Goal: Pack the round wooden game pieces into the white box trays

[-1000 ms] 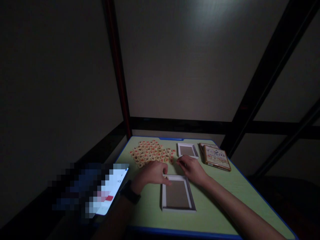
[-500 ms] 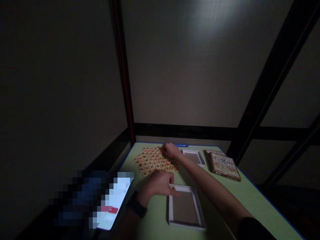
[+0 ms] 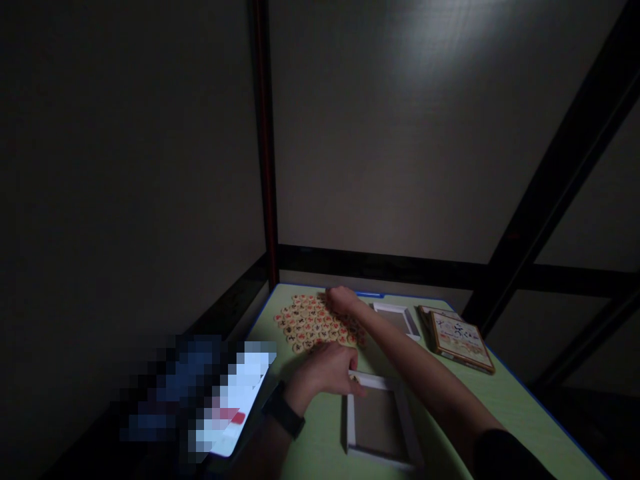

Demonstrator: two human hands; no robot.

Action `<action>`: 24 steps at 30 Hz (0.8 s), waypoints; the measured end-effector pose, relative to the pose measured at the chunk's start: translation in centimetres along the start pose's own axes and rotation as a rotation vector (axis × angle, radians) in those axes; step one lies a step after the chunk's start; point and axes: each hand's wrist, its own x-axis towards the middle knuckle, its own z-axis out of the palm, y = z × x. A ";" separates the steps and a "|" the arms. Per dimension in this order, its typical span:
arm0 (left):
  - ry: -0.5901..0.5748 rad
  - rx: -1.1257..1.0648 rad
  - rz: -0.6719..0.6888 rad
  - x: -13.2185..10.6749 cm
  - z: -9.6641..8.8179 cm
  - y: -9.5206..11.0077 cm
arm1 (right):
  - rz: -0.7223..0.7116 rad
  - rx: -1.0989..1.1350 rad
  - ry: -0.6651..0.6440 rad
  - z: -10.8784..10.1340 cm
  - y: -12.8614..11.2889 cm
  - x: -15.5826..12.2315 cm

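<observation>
My left hand [image 3: 329, 370], with a dark watch on its wrist, is closed at the near tray's far left corner. A round wooden Chinese chess piece [image 3: 354, 378] with a dark character shows between its thumb and fingers. This shallow white-rimmed tray [image 3: 351, 427] has a brown bottom. Farther off, my right hand [image 3: 342, 300] curls shut at the far right edge of the spread Chinese chess pieces [image 3: 307, 322]. Its fingertips touch the pieces there, but what they pinch is hidden. The spread pieces lie face up, close together, with red and black characters.
Another white-rimmed tray [image 3: 395, 309] sits beyond my right forearm. To its right, printed flat boxes [image 3: 460, 337] lie overlapping on the pale green table [image 3: 505, 407], which has a blue edge. A lit, partly blurred screen [image 3: 245, 383] is at left. Walls rise behind and left.
The view has turned slightly left, so everything sits a little farther right in the picture. Both hands stay at nearly the same spots, the left at the tray corner and the right among the pieces.
</observation>
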 end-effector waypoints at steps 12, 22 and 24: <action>-0.046 -0.017 0.004 0.5 0.4 -0.4 | -0.114 0.125 0.224 0.4 4.2 -7.9; 0.040 -0.004 -0.045 2.3 2.2 1.2 | -0.263 0.566 0.367 3.0 7.2 -18.5; 0.045 -0.046 -0.063 2.7 2.5 1.4 | -0.297 0.567 0.351 3.0 7.0 -19.2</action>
